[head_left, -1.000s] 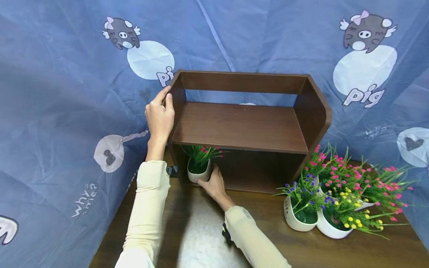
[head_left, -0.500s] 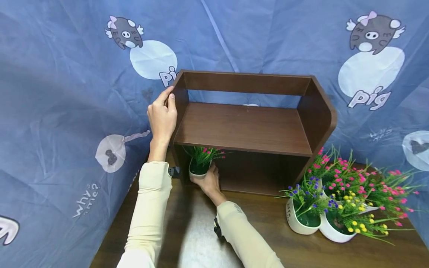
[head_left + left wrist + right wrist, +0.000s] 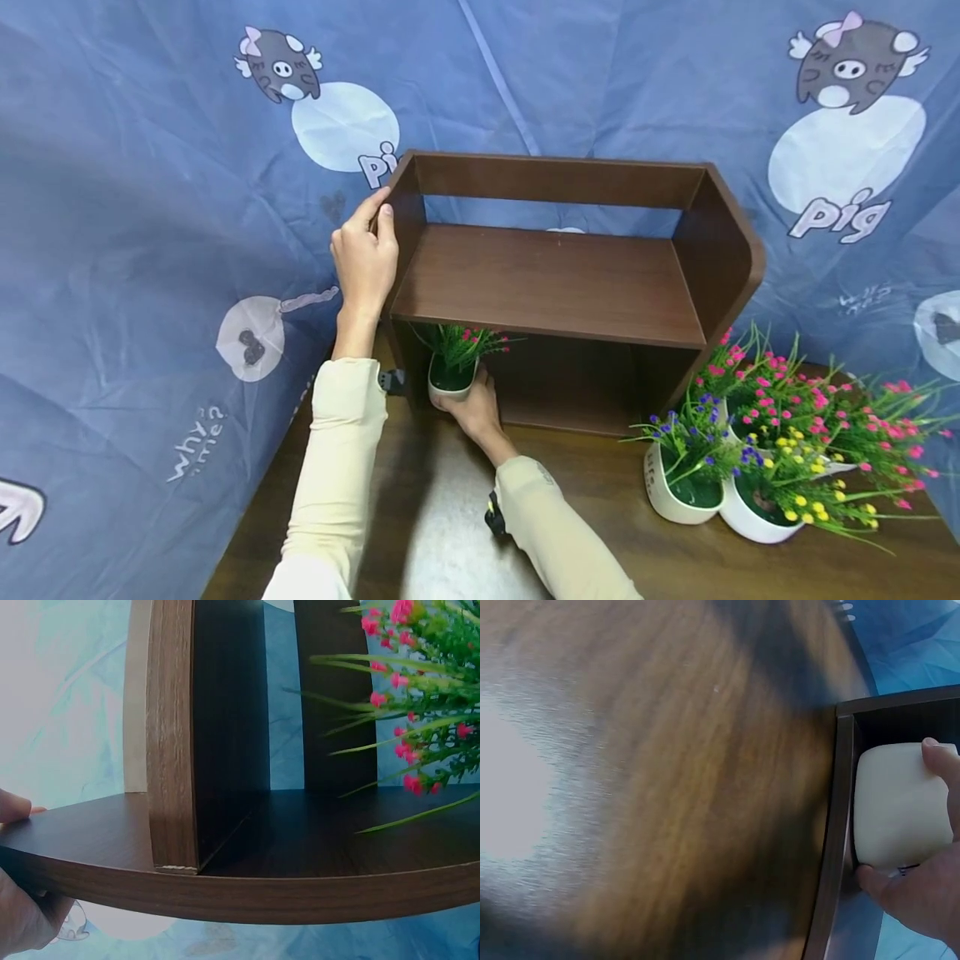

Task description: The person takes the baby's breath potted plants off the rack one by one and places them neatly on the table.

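Observation:
A dark brown two-tier shelf stands on a wooden table. At its upper left edge my left hand grips the side panel; the left wrist view shows fingers on one face of a board and the rest of the hand on the other. In the lower tier, at the left end, is a white pot with green grass and pink flowers. My right hand holds this pot from its right and front. The right wrist view shows the thumb and a finger on the pot's pale wall.
Right of the shelf stand several potted flowers: a white pot with purple ones, a white pot with yellow ones, and pink ones behind. A blue pig-print cloth hangs behind. The wooden table extends in front.
The head view has shifted slightly, so the shelf appears further right. My right hand has moved a little around the pot's front. My left hand keeps its place on the side panel.

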`<action>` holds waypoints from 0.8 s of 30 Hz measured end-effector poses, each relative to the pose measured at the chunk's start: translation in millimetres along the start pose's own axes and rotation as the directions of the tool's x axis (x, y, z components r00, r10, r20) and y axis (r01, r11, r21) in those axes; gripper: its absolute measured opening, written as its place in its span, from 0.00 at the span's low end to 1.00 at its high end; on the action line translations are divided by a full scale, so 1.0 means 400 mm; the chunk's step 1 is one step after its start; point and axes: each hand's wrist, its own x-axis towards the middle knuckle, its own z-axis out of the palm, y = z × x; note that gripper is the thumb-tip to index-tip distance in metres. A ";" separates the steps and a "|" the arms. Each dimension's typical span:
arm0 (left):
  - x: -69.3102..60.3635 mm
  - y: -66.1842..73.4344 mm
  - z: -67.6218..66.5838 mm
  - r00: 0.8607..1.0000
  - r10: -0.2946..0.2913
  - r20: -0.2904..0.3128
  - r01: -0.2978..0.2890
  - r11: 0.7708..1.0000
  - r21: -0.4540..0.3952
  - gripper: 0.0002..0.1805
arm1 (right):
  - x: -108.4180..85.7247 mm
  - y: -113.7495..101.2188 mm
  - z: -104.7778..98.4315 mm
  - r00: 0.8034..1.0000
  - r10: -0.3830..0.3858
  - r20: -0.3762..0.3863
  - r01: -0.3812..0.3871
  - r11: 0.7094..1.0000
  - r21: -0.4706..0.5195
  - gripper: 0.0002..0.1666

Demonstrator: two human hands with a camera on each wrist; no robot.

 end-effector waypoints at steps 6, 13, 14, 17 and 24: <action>0.002 0.001 0.000 1.000 -0.011 -0.006 0.011 1.000 0.003 0.16 | -0.028 0.020 -0.016 0.998 -0.069 -0.005 0.069 0.998 0.014 0.56; -0.001 -0.004 0.001 1.000 -0.028 -0.002 0.028 1.000 0.004 0.15 | -0.077 0.052 -0.053 0.997 -0.073 -0.001 0.073 0.997 0.035 0.56; -0.001 -0.005 0.001 1.000 -0.030 -0.002 0.030 1.000 0.005 0.15 | -0.086 0.056 -0.060 0.997 -0.072 -0.003 0.072 0.997 0.036 0.56; -0.003 -0.006 0.001 0.999 -0.033 0.000 0.033 0.999 0.010 0.15 | -0.113 0.070 -0.079 0.997 -0.070 -0.011 0.070 0.997 0.032 0.57; 0.000 0.001 -0.001 0.999 -0.036 0.003 0.036 0.999 -0.004 0.16 | -0.162 0.088 -0.136 0.997 -0.075 -0.013 0.076 0.996 0.038 0.58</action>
